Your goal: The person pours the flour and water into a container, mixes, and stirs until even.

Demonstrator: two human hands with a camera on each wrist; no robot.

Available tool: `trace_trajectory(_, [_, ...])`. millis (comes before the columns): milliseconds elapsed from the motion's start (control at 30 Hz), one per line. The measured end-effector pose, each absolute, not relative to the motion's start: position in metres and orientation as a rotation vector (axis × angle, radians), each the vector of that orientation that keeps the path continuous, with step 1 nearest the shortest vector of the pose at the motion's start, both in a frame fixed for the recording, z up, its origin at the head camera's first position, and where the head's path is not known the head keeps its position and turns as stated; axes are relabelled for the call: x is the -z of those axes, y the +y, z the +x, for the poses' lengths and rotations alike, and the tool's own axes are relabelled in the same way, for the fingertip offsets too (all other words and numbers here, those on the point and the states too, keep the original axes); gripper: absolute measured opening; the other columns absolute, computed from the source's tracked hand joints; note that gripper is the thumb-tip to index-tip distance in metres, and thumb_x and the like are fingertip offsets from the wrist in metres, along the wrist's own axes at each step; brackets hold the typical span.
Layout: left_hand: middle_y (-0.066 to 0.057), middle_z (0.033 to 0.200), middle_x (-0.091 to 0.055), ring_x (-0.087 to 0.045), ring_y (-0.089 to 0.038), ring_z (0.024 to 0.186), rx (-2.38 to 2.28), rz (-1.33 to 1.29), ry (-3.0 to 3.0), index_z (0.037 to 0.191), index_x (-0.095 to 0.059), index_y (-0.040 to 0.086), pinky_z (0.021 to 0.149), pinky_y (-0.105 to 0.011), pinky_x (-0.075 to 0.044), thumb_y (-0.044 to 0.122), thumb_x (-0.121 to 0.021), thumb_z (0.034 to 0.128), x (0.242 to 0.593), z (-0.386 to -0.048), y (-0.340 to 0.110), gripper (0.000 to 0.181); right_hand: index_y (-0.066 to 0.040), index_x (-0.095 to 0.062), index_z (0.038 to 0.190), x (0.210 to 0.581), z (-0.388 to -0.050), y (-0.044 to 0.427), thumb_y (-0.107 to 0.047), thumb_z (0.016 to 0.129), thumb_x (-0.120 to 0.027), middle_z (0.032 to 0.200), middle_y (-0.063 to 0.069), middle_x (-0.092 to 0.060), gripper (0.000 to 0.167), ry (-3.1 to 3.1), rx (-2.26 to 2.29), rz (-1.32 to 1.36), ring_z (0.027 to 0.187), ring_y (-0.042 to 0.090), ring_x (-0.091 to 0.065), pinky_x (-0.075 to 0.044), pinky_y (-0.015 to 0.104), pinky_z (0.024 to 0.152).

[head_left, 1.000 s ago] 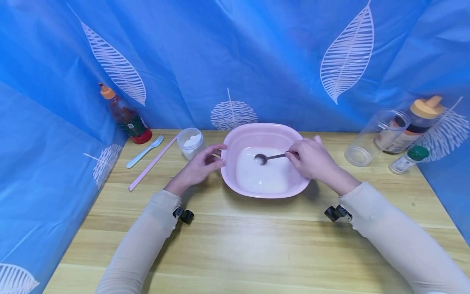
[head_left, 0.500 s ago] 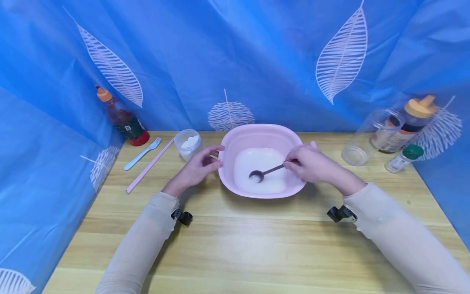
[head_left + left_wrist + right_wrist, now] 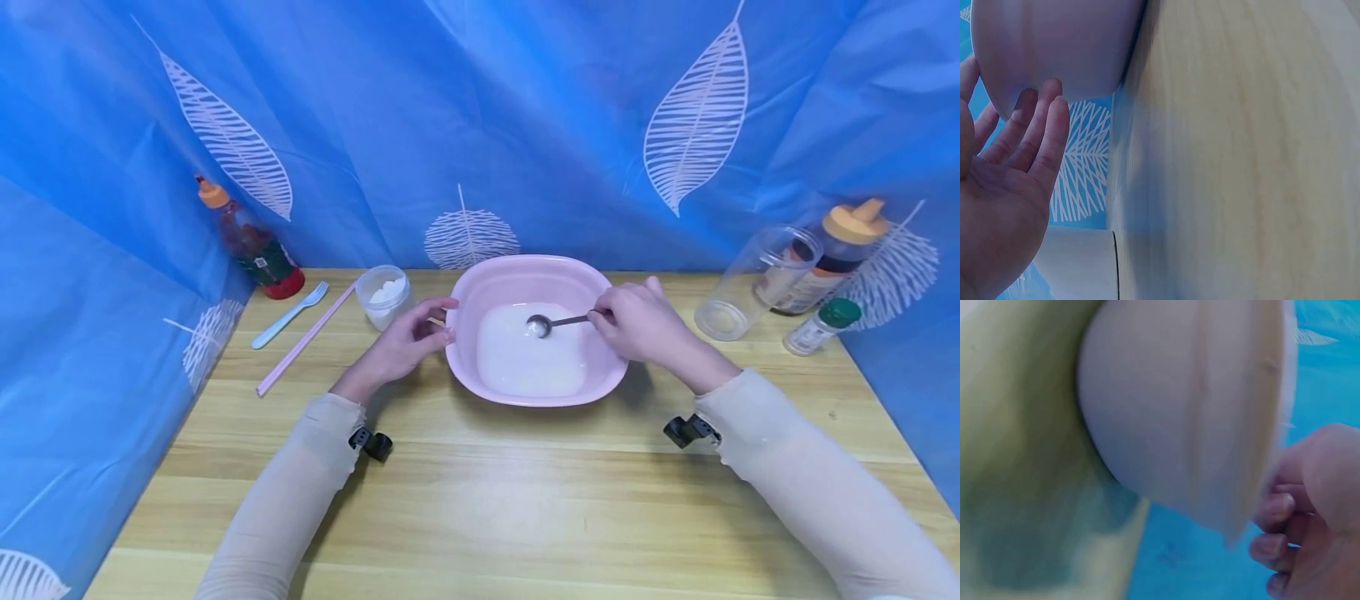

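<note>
A pink basin (image 3: 540,398) with milky white liquid (image 3: 525,367) in it stands on the wooden table. At its left end my left hand (image 3: 405,340) holds the rim between thumb and fingers; in the left wrist view the fingers (image 3: 1040,128) reach up against the basin's outer wall (image 3: 1066,50). My right hand (image 3: 637,321), above the right rim, pinches the handle of a dark spoon (image 3: 558,321). The spoon's bowl is at the liquid, near the middle of the basin. In the right wrist view my right hand (image 3: 1316,512) has curled fingers beside the rim; the spoon is hidden there.
Left of the basin are a clear tub (image 3: 384,300) with white contents, a pink straw-like stick (image 3: 306,339), a blue fork (image 3: 288,317) and a red sauce bottle (image 3: 258,250). At right stand a clear cup (image 3: 757,283), a dark sauce bottle (image 3: 828,258) and a green-capped shaker (image 3: 821,325).
The spoon's bowl swung toward the near left of the basin, then back up toward the middle, with the right hand shifting along. The left hand stays on the basin's rim.
</note>
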State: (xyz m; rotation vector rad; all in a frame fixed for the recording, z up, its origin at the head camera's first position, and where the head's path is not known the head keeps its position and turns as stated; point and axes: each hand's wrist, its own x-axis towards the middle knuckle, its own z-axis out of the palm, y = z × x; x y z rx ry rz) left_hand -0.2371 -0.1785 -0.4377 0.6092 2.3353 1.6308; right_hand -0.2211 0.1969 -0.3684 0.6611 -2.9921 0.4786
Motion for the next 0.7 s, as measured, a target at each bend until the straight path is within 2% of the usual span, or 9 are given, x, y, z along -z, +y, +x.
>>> trace_trajectory(167, [-0.026, 0.134, -0.064, -0.071, -0.034, 0.113, -1.635, 0.604, 2.328, 0.156, -0.052, 0.005, 0.092, -0.032, -0.061, 0.011, -0.068, 0.1053, 0.437, -0.237, -0.178, 0.053, -0.008, -0.082, 0.087, 0.36, -0.218, 0.207, -0.012, 0.099, -0.072, 0.077, -0.001, -0.072, 0.015, -3.017, -0.5, 0.79, 0.075, 0.02, -0.058, -0.029, 0.045, 0.083])
trace_trajectory(333, [-0.027, 0.134, -0.064, -0.071, -0.033, 0.112, -1.638, 0.601, 2.325, 0.156, -0.052, 0.004, 0.092, -0.032, -0.06, 0.01, -0.067, 0.1055, 0.437, -0.236, -0.179, 0.053, -0.009, -0.082, 0.091, 0.369, -0.218, 0.196, -0.014, 0.101, -0.072, 0.08, -0.004, -0.074, 0.015, -3.026, -0.607, 0.879, 0.077, 0.016, -0.06, -0.029, 0.043, 0.085])
trace_trajectory(533, [-0.027, 0.134, -0.064, -0.071, -0.032, 0.111, -1.64, 0.611, 2.322, 0.155, -0.052, 0.004, 0.09, -0.027, -0.059, 0.01, -0.067, 0.1056, 0.437, -0.236, -0.178, 0.052, -0.006, -0.083, 0.097, 0.376, -0.223, 0.18, -0.015, 0.102, -0.071, 0.083, 0.001, -0.078, 0.017, -2.988, -0.587, 0.772, 0.077, 0.02, -0.062, -0.03, 0.046, 0.087])
trace_trajectory(700, [-0.027, 0.132, -0.065, -0.071, -0.031, 0.109, -1.643, 0.612, 2.332, 0.155, -0.052, 0.004, 0.089, -0.026, -0.059, 0.009, -0.067, 0.1054, 0.437, -0.237, -0.178, 0.052, -0.005, -0.083, 0.097, 0.369, -0.225, 0.189, -0.015, 0.102, -0.069, 0.082, 0.004, -0.077, 0.018, -3.001, -0.473, 0.69, 0.081, 0.027, -0.063, -0.031, 0.047, 0.086])
